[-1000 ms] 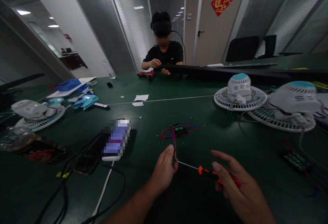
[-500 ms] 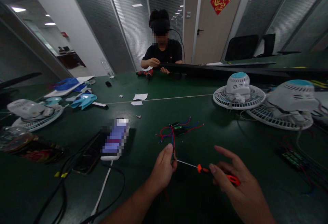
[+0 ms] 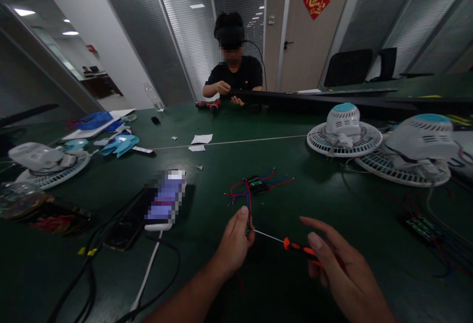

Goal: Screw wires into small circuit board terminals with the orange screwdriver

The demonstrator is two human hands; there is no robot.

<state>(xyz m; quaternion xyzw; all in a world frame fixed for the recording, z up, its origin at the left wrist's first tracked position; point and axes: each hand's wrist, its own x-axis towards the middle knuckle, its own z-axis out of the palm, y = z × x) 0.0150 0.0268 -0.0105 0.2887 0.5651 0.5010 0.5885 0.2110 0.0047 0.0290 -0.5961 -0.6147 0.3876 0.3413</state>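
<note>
My left hand [image 3: 233,244] pinches a small circuit board [image 3: 248,228] with red and blue wires; most of the board is hidden by the fingers. In my right hand [image 3: 342,266] is a screwdriver [image 3: 291,245] with an orange and black handle, its thin shaft pointing left. The screwdriver's tip meets the board at my left fingertips; the exact contact spot is too small to make out. My right thumb lies along the handle and the index finger stretches above it. Just beyond my left hand lie more wired circuit boards [image 3: 258,185] on the green table [image 3: 281,205].
White fan heads [image 3: 343,133] stand at the right, near another wired board [image 3: 423,227]. To the left are a lit phone [image 3: 167,200], dark cables [image 3: 92,274], a bottle [image 3: 48,214] and another fan head [image 3: 40,158]. Across the table a person [image 3: 234,69] handles a long black piece.
My right hand's fingers have shifted around the handle: the index finger came down and left, and the thumb moved right along it. My left hand and the board are nearly still.
</note>
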